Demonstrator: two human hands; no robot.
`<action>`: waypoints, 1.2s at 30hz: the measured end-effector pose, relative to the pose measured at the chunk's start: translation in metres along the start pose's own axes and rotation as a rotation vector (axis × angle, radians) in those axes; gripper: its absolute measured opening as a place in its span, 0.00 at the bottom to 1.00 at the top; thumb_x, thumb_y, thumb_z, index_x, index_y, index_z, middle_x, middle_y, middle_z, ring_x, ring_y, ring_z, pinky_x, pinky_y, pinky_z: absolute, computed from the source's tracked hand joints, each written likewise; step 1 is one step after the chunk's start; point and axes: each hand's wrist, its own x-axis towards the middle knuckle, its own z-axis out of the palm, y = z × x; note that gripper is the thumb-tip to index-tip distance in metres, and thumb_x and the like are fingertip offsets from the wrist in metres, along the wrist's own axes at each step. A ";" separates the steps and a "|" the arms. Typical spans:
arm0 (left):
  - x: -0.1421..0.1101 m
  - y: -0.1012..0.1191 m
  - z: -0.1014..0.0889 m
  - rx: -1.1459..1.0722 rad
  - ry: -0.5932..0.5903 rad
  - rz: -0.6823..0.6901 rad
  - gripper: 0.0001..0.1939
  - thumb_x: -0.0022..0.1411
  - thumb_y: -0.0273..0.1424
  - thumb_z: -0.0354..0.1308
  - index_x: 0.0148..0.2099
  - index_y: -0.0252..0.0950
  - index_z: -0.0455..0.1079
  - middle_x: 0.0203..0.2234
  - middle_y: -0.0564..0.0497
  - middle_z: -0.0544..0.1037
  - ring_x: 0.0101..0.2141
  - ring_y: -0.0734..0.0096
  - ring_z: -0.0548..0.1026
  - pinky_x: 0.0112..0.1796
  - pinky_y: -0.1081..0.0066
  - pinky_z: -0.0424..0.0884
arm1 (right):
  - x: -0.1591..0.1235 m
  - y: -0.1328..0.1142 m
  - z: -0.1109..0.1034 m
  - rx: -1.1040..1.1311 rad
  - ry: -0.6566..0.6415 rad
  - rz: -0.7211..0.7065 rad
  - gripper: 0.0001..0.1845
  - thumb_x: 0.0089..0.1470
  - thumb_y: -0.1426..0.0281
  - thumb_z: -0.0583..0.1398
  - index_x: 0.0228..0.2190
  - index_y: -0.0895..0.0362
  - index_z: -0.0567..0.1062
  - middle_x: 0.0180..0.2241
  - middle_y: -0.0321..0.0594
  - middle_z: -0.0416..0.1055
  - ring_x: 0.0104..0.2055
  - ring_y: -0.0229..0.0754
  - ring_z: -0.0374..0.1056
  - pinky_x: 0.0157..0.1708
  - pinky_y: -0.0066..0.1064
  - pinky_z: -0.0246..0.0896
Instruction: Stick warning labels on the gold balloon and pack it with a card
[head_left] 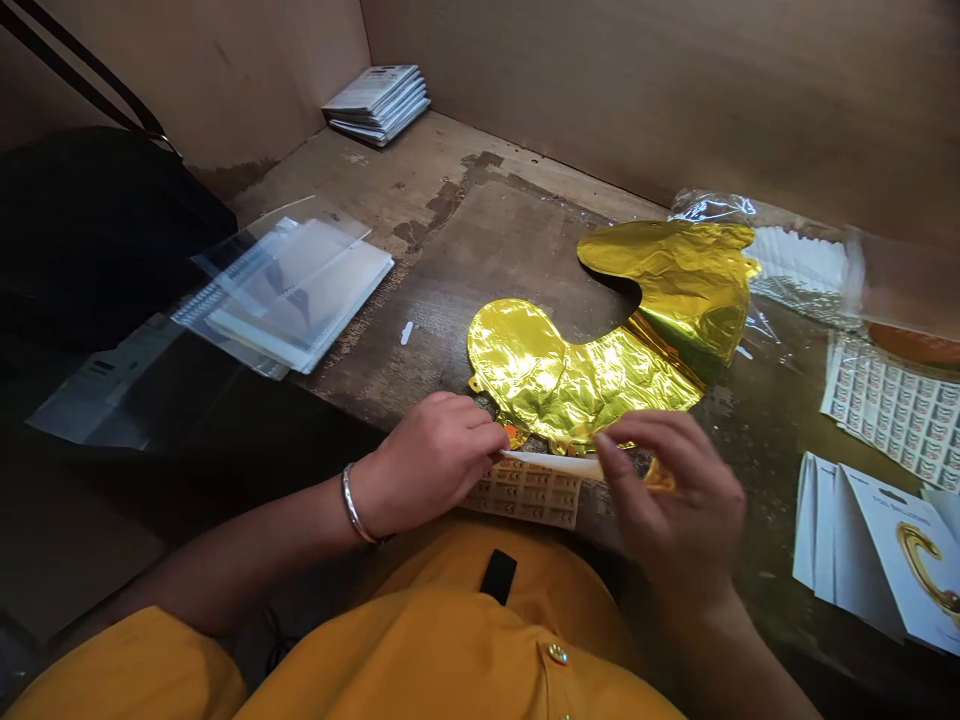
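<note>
1. My left hand (427, 465) and right hand (667, 505) are apart, both pinching a white strip (551, 464) over a label sheet (525, 495).
2. The gold foil balloon (592, 370) lies just beyond, on the wooden bench (450, 225).
3. A clear plastic sleeve (285, 300) holds what look like white cards.

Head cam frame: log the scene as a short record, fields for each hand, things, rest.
Left hand: curled, fingertips at the end of a white strip
Right hand: pinching that strip
Things: gold foil balloon just beyond the hands; label sheet beneath them
Rest: clear plastic sleeves, printed cards, stacked packets
</note>
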 end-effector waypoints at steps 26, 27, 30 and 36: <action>-0.004 -0.023 0.031 0.233 -0.107 0.233 0.08 0.65 0.24 0.50 0.36 0.35 0.69 0.56 0.45 0.70 0.61 0.58 0.63 0.62 0.43 0.39 | 0.012 0.038 0.053 0.028 -0.354 0.225 0.07 0.54 0.67 0.60 0.26 0.55 0.75 0.29 0.38 0.74 0.36 0.43 0.66 0.38 0.37 0.60; -0.004 -0.022 0.031 0.233 -0.106 0.232 0.08 0.65 0.24 0.50 0.36 0.35 0.69 0.56 0.45 0.71 0.60 0.58 0.63 0.62 0.43 0.39 | 0.012 0.038 0.054 0.027 -0.356 0.228 0.07 0.54 0.67 0.60 0.26 0.55 0.75 0.29 0.38 0.74 0.36 0.43 0.66 0.39 0.37 0.60; -0.004 -0.021 0.030 0.231 -0.105 0.229 0.08 0.65 0.24 0.50 0.37 0.35 0.70 0.56 0.45 0.71 0.60 0.57 0.64 0.62 0.43 0.39 | 0.011 0.038 0.054 0.029 -0.356 0.233 0.07 0.54 0.67 0.60 0.26 0.55 0.75 0.29 0.38 0.74 0.36 0.43 0.66 0.39 0.38 0.60; -0.004 -0.021 0.030 0.226 -0.097 0.230 0.07 0.64 0.23 0.52 0.37 0.35 0.70 0.55 0.45 0.72 0.60 0.56 0.64 0.61 0.42 0.41 | 0.009 0.038 0.056 0.035 -0.323 0.249 0.08 0.54 0.66 0.60 0.25 0.55 0.76 0.29 0.39 0.74 0.36 0.43 0.66 0.39 0.38 0.60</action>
